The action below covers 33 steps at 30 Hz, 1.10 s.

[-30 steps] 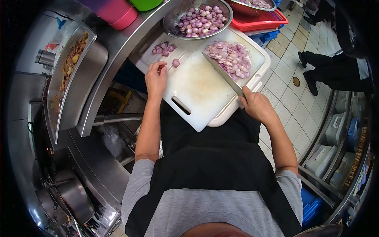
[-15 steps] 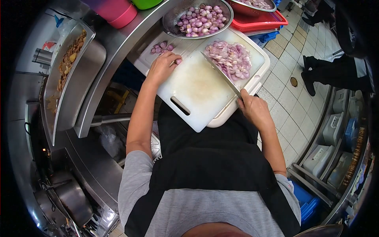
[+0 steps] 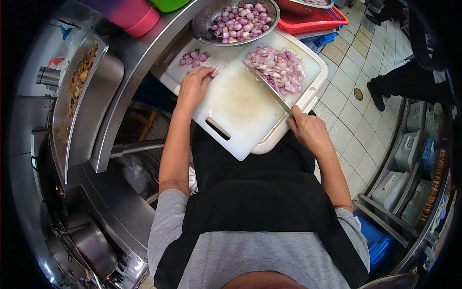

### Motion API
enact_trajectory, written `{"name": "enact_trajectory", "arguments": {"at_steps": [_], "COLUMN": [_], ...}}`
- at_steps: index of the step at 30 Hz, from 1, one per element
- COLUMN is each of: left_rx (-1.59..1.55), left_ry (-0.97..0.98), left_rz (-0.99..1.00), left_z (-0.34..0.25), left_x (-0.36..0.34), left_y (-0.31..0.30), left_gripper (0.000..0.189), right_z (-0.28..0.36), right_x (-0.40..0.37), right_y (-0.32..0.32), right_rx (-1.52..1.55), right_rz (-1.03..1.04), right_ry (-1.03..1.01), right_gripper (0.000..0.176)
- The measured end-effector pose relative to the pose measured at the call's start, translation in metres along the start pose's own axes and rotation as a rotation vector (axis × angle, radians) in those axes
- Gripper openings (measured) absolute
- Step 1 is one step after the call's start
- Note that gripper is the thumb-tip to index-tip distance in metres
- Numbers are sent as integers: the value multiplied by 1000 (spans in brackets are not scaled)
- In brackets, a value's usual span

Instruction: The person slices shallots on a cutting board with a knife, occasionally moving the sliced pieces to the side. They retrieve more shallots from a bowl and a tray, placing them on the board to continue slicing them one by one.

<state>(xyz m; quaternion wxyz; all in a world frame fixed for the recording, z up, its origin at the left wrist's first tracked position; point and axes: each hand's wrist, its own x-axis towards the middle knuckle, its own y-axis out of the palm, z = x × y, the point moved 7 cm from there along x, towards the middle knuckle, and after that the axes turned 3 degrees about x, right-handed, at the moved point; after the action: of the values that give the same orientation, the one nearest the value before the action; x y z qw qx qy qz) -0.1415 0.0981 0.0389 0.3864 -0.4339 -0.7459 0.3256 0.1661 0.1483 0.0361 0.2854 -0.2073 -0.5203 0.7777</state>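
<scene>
On a white cutting board [image 3: 226, 115] with a slot handle lies a heap of sliced shallots [image 3: 279, 67]. My right hand [image 3: 309, 129] is wrapped round the handle of a knife [image 3: 267, 86], whose blade rests along the near left side of the heap. My left hand [image 3: 195, 86] is at the board's left edge, its fingers closed on a shallot [image 3: 214, 73] that shows at the fingertips. Just beyond it sit several whole shallots [image 3: 193, 58] in a small group. A steel colander [image 3: 204, 30] holding many peeled shallots stands at the far edge of the board.
A red basket [image 3: 332, 19] with a bowl stands at the far right. On the left, a steel counter [image 3: 130, 62] bears a pink container [image 3: 142, 24] and a steel tray [image 3: 103, 91] of brown food. Another person's dark-clad legs [image 3: 409, 82] are at the right.
My left hand has shifted slightly with the shallot at its fingertips. My right hand and the knife stay in nearly the same place beside the heap. The view has shifted a little.
</scene>
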Motion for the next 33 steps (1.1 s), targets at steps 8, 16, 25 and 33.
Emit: {"name": "enact_trajectory", "arguments": {"at_steps": [8, 16, 25, 33], "left_rx": [130, -103, -261, -262], "left_ry": [81, 320, 46, 50], "left_rz": [122, 127, -32, -105], "left_z": [-3, -92, -85, -83], "left_x": [20, -57, -78, -76], "left_y": [15, 24, 26, 23], "left_gripper": [25, 26, 21, 16], "right_z": [-5, -5, 28, 31], "right_x": [1, -1, -15, -21], "right_y": [5, 3, 1, -19], "right_rx": [51, 46, 117, 130], "right_rz": [68, -44, 108, 168], "right_ry": [55, -43, -165, -183], "right_gripper": [24, 21, 22, 25]}}
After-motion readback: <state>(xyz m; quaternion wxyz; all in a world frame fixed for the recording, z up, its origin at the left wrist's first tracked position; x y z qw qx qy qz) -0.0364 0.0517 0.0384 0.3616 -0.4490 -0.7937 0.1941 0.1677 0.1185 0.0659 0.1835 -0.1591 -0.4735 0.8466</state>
